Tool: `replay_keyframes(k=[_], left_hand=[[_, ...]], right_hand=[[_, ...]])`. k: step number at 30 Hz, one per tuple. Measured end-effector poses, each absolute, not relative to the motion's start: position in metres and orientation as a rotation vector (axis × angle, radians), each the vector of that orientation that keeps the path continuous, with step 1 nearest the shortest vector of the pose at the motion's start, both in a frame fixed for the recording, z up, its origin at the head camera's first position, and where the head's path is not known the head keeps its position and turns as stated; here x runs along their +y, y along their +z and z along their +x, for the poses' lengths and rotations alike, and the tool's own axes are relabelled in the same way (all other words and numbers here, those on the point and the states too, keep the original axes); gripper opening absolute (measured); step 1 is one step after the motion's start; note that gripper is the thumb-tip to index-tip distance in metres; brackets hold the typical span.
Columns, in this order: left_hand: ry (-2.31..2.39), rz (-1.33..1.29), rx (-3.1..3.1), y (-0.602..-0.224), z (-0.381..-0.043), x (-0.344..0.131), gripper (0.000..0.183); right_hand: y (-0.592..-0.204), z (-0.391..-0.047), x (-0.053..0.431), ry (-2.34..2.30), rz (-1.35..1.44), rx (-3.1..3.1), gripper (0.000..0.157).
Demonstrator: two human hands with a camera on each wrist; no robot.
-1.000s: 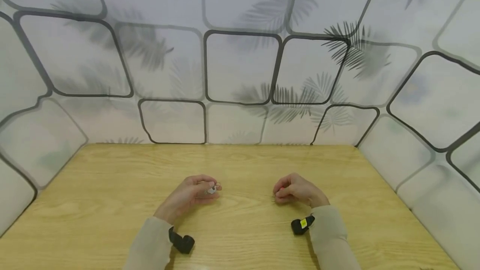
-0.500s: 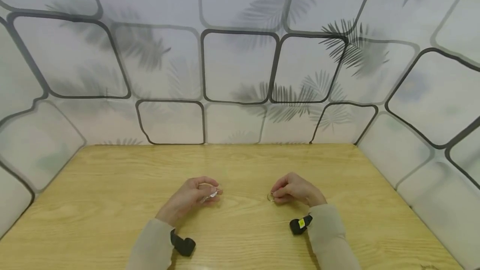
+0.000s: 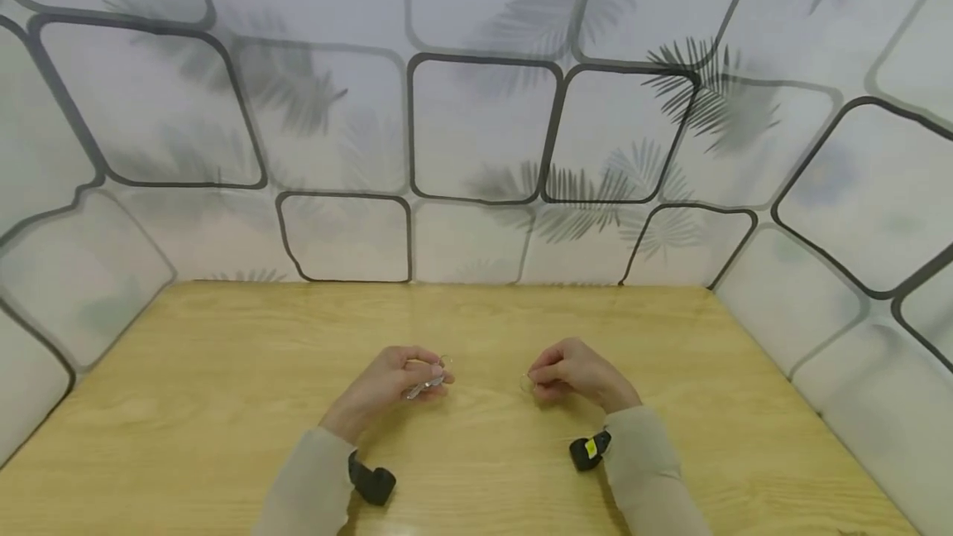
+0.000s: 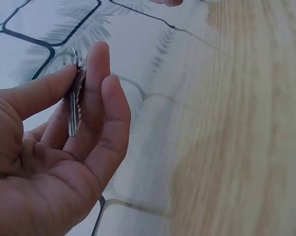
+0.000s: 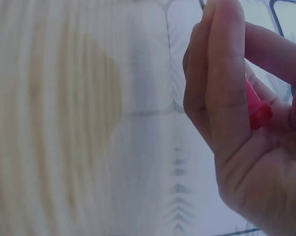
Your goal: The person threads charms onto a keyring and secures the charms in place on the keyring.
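Observation:
My left hand [image 3: 395,383] pinches a silver key [image 4: 75,105] between thumb and fingers, above the table. The key's toothed edge shows in the left wrist view. A thin metal ring [image 3: 445,361] stands out past the fingertips at the key's head. Whether more than one key hangs there I cannot tell. To the right, my right hand [image 3: 579,372] pinches another thin ring [image 3: 525,383] at its fingertips. A red piece [image 5: 258,109] lies inside the right fingers, mostly hidden by them. A gap separates the two hands.
Both hands are over a light wood table [image 3: 476,470]. A pale wall covering [image 3: 476,131] with dark outlines and leaf prints closes off the back and both sides. Each wrist wears a small black camera, the left camera [image 3: 374,485] and the right camera [image 3: 588,452].
The hands have come slightly closer together. The left hand's key has turned and its ring now stands up clear of the fingers. The right hand's ring shows more; its red piece is hidden in the head view.

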State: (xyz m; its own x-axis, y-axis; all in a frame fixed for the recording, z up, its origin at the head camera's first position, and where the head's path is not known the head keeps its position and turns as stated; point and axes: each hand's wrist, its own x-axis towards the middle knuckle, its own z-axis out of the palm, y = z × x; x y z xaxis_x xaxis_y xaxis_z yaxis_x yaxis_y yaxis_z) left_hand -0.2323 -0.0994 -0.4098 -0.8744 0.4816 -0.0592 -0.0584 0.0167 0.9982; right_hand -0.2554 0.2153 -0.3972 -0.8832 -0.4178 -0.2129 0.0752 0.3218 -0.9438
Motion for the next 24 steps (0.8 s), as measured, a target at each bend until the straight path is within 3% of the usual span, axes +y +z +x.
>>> replay_keyframes(k=[24], left_hand=[[1.874, 0.447, 1.963, -0.41, -0.229, -0.074, 0.025]], right_hand=[[-0.393, -0.248, 0.175, -1.707, -0.31, 2.146, 0.013]])
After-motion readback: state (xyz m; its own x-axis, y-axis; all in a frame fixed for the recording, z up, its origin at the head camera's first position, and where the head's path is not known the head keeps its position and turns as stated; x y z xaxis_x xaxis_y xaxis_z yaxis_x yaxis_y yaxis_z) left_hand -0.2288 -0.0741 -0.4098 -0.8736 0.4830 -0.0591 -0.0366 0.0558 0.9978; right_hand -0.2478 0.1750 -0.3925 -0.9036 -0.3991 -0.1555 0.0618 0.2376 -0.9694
